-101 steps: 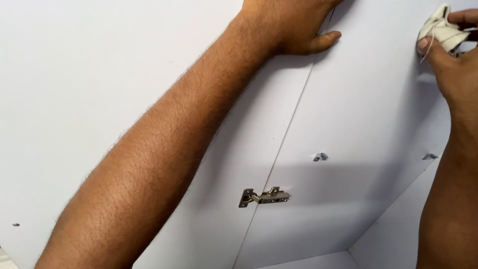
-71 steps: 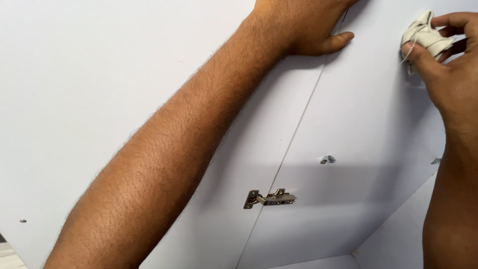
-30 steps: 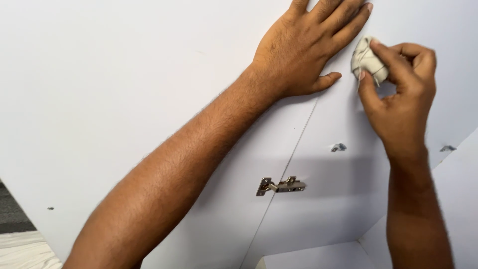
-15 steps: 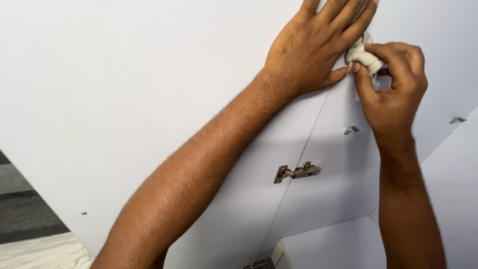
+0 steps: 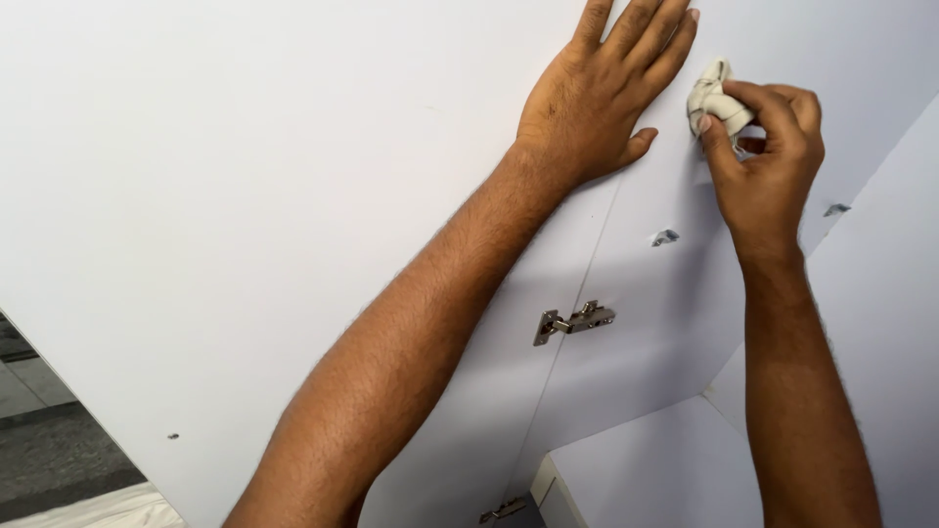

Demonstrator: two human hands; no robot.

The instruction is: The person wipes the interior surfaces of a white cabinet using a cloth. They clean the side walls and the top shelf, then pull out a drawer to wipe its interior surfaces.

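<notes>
My left hand lies flat, fingers spread, on a white cabinet door panel, close to the door's hinge edge. My right hand pinches a small crumpled off-white cloth and presses it against the white inner cabinet side panel, just right of my left fingertips. The two hands are nearly touching.
A metal hinge joins the door to the cabinet side, and a second hinge shows at the bottom edge. Two small metal fittings sit in the inner panel. A white shelf lies below. Grey floor shows bottom left.
My right hand with the cloth came left across the inner panel until it met my left hand. The view has shifted, showing my left hand whole and more of the shelf.
</notes>
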